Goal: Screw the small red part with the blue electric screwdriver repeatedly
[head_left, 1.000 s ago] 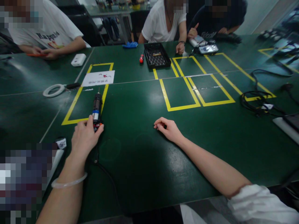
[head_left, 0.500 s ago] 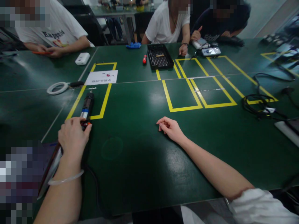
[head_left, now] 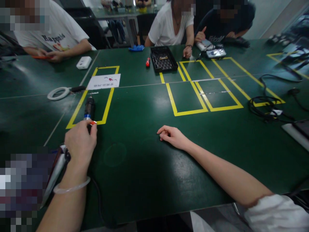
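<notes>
My left hand (head_left: pixel 82 138) is closed around the rear part of an electric screwdriver (head_left: pixel 89 108), a dark tool with a blue ring and an orange-red part by my thumb. The screwdriver's tip points away from me, inside the left yellow tape outline (head_left: pixel 109 106). A dark cord (head_left: pixel 98 196) runs down the table beside my left forearm. My right hand (head_left: pixel 174 137) rests near the middle of the green table (head_left: pixel 140 174), holding nothing. Its fingers are loosely bent, with the index finger partly stretched and gaps showing between the fingers.
A white paper sign (head_left: pixel 103 81) lies beyond the screwdriver, beside a white cable coil (head_left: pixel 58 93). Farther off are a black tray (head_left: pixel 164 59) of small parts, a red screwdriver (head_left: pixel 148 62) and a white box (head_left: pixel 83 62). Black cables (head_left: pixel 263 106) lie at right. Several people sit opposite.
My left hand has shifted right and slightly nearer, wrapping farther round the electric screwdriver, which has slid a little towards me. My right hand has moved slightly left and nearer.
</notes>
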A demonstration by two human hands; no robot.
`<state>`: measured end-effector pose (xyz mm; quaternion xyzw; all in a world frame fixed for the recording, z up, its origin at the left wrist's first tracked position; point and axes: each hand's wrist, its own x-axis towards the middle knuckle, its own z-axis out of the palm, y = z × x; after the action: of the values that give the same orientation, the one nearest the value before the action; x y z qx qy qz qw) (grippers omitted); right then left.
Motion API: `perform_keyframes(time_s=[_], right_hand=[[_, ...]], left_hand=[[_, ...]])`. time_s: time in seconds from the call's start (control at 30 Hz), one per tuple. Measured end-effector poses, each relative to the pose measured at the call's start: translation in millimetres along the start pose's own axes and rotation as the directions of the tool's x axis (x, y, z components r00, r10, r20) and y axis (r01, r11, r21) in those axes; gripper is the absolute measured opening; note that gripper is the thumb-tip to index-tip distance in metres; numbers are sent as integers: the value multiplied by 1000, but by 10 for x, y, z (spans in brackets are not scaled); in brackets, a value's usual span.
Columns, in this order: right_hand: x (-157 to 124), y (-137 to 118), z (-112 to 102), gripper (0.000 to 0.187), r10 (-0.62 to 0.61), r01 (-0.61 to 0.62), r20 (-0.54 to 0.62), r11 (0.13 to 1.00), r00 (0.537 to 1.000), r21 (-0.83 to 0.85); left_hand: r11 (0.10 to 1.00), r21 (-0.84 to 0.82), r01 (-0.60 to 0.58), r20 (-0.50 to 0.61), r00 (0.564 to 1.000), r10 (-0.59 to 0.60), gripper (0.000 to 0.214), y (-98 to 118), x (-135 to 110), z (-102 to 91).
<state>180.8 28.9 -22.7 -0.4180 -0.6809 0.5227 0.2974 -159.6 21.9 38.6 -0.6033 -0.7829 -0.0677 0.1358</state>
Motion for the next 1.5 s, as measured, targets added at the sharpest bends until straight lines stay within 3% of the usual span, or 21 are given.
perform_keyframes(time_s=[0.1, 0.17, 0.23, 0.3, 0.4, 0.57, 0.8, 0.9, 1.0, 1.1, 1.2, 1.27, 1.4, 1.5], right_hand=[[-12, 24, 14, 16, 3, -2, -27, 1000, 1000, 16], [-22, 47, 19, 16, -8, 10, -52, 999, 999, 32], [-38, 63, 11, 16, -26, 30, -48, 996, 999, 80], [-59, 64, -12, 18, -52, 56, -28, 984, 998, 167], [-87, 39, -49, 25, -98, 96, -7, 950, 995, 298], [-96, 29, -32, 25, -116, 116, -20, 935, 993, 335], [-81, 122, 5, 29, -68, 108, -115, 913, 991, 393], [-88, 120, 5, 28, -80, 124, -136, 926, 987, 355], [-89, 99, 7, 35, -73, 129, -166, 924, 984, 361], [-80, 91, 7, 35, -31, 103, -180, 910, 983, 402], [-74, 99, 5, 30, -8, 77, -182, 924, 983, 375], [-77, 103, 5, 29, -16, 84, -194, 935, 981, 345], [-87, 104, 7, 23, -77, 139, -229, 953, 970, 268], [-90, 104, 8, 21, -113, 170, -246, 960, 963, 224]], left_hand=[[921, -351, -169, 62, 977, 203, 43, 390, -59, -94], [710, -655, -260, 113, 895, 432, 41, 717, -115, -115], [498, -847, -187, 178, 783, 596, 42, 1038, -182, -90], [354, -935, -29, 235, 698, 676, 47, 1303, -254, -32], [209, -961, 179, 275, 651, 707, 58, 1532, -345, 73], [99, -933, 345, 311, 641, 701, 65, 1589, -417, 219], [25, -886, 463, 369, 672, 642, 34, 1581, -432, 289], [77, -906, 416, 359, 659, 661, 28, 1581, -443, 262], [118, -946, 302, 305, 706, 639, 25, 1564, -453, 237], [182, -982, 40, 145, 778, 611, 20, 1534, -458, 221], [241, -951, -195, -7, 791, 612, 16, 1511, -464, 216], [233, -951, -205, -25, 798, 602, 18, 1510, -472, 224], [170, -985, -39, 68, 809, 583, 24, 1526, -480, 258], [172, -985, -15, 90, 806, 585, 21, 1531, -476, 268]])
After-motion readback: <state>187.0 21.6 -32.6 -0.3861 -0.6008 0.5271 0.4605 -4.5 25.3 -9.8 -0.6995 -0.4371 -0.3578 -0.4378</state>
